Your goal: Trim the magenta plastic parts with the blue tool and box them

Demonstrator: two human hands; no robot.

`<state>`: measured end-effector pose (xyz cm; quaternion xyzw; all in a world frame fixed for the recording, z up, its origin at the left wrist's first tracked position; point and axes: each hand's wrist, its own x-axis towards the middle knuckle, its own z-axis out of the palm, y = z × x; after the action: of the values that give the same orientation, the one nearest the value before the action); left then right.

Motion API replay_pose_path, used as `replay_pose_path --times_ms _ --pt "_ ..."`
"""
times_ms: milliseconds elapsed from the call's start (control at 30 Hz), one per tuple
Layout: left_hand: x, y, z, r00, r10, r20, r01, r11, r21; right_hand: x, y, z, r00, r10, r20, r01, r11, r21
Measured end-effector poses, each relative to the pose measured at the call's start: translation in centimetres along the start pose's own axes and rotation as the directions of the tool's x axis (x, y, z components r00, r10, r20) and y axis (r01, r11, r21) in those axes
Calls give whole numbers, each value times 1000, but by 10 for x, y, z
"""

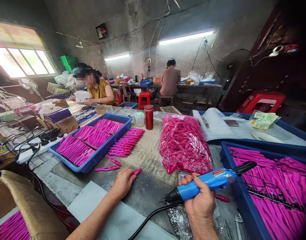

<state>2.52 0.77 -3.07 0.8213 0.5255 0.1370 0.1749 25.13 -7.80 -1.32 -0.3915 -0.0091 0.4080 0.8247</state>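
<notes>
My left hand (123, 182) rests on the worktable and pinches the end of a small magenta plastic piece (137, 172). My right hand (201, 200) is wrapped round a blue electric screwdriver (208, 182), whose black tip points left over the table and whose black cord trails toward me. Two loose magenta pieces (110, 165) lie just left of my left hand. A row of the same pieces (127, 141) lies beyond them. A clear bag stuffed with magenta parts (184, 143) sits ahead of my right hand.
A blue tray of magenta strips (89, 166) stands at the left, another blue tray (239, 196) at the right. A red flask (149, 116) and a white cup (139, 118) stand behind. A person in a yellow top (100, 91) sits at the left; another person (170, 80) sits at the far bench.
</notes>
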Motion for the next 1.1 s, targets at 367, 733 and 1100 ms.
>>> replay_pose_path --times_ms 367,733,1100 --pt "8 12 -6 991 -87 104 78 993 84 -2 -1 0 1000 -9 2 9 1000 -3" --pt "3 11 -6 993 -19 113 10 997 79 4 4 -6 999 -46 12 46 999 -14" --pt "1 4 -8 999 10 31 -10 1000 -9 -1 0 2 1000 -10 -3 10 1000 -5"
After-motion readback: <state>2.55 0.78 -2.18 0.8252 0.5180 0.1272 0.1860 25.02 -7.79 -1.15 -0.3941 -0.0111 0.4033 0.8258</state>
